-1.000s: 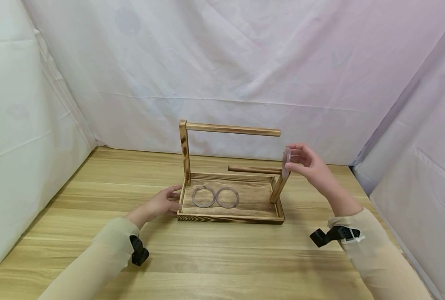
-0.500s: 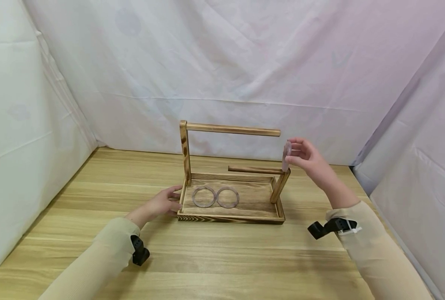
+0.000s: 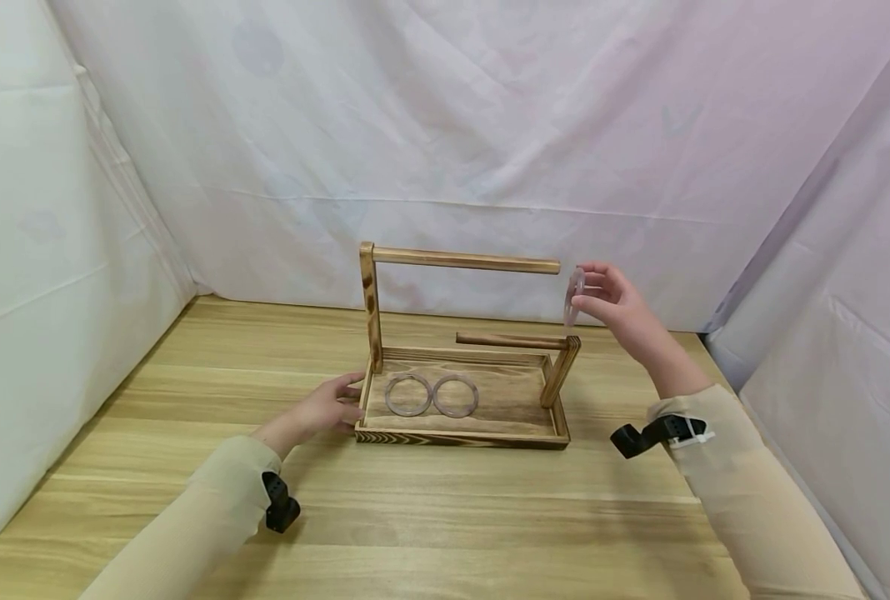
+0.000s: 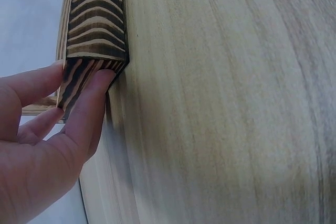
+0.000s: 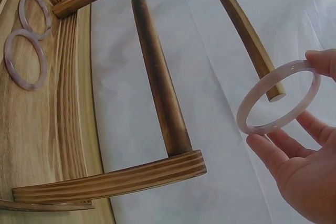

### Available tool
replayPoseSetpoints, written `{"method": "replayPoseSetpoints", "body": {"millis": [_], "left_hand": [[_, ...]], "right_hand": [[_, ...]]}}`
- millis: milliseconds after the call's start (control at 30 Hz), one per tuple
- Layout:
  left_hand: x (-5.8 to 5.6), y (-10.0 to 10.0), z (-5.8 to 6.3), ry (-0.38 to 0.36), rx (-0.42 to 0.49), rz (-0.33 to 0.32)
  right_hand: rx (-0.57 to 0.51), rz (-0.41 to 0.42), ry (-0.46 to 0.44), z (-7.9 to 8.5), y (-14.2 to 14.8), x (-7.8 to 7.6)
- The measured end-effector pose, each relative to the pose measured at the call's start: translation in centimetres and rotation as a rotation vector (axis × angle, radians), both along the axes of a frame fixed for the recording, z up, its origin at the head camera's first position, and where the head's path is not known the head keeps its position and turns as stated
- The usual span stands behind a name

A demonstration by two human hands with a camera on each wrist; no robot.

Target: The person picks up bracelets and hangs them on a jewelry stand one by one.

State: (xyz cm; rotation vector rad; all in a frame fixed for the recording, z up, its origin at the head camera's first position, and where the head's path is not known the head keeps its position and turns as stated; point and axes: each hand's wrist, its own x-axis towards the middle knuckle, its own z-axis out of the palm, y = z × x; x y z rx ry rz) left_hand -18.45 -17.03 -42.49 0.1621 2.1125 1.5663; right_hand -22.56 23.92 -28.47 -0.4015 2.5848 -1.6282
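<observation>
My right hand [image 3: 612, 304] pinches a pale lilac bangle [image 5: 260, 91] between thumb and fingertips. It holds it upright, just right of the free end of the upper rod [image 3: 467, 259] of a wooden stand. Through the bangle's opening, the rod's tip shows in the right wrist view. The lower rod [image 3: 512, 341] carries nothing. Two similar bangles, a left one [image 3: 409, 413] and a right one [image 3: 456, 414], lie flat side by side in the stand's tray base [image 3: 460, 437]. My left hand [image 3: 325, 406] grips the tray's left end, with fingertips at the rim and end wall.
The stand's left post [image 3: 371, 308] is tall; its right post [image 3: 561, 377] is shorter. Wood-grained table [image 3: 430, 517] lies underneath. White cloth [image 3: 445, 125] hangs behind and at both sides. Each sleeve carries a black wrist camera, left [image 3: 280, 504] and right [image 3: 651, 435].
My right hand has lifted the bangle up off the lower rod's post end to the height of the upper rod's tip. The left hand and the stand stay put.
</observation>
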Motion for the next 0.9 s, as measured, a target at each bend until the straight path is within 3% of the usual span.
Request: {"method": "replayPoseSetpoints", "body": {"millis": [900], "left_hand": [[0.1, 0.1, 0.1, 0.000, 0.012, 0.010]], "right_hand": [[-0.057, 0.051, -0.005, 0.6, -0.1, -1.6]]}}
